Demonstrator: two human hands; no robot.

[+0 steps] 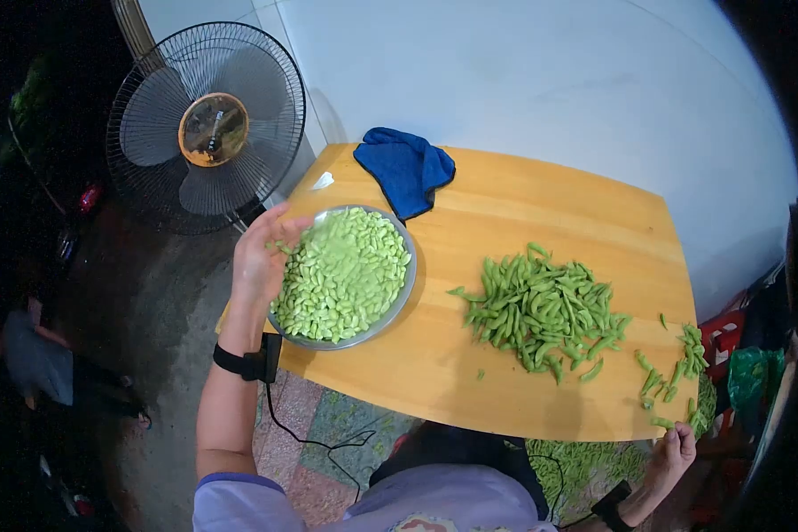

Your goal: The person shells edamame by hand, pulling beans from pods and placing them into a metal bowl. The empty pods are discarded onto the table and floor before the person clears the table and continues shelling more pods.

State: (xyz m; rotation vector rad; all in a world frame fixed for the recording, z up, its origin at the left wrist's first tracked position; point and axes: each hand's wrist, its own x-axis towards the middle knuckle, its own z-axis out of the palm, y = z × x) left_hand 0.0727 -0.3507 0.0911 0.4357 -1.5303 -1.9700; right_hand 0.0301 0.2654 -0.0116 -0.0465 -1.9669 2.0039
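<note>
A round metal bowl [410, 282] on the table is heaped with shelled green soybeans [346, 275]. My left hand [259, 255] is at the bowl's left rim, fingers partly curled around a small green soybean pod [281, 246]; part of the grip is hidden. At the table's lower right corner, the fingertips of my right hand [679, 446] are closed on another soybean pod [661, 423]. Close above it lie several loose pods [656, 381] and a small bunch [692, 352]. A large pile of unshelled pods [541, 310] sits right of the middle.
A blue cloth [405, 168] lies at the wooden table's [541, 186] back edge, near a white scrap [323, 181]. Left of the table stands a fan [213, 129]. Green pods or husks [585, 465] cover the floor below. Another person [40, 355] is at far left.
</note>
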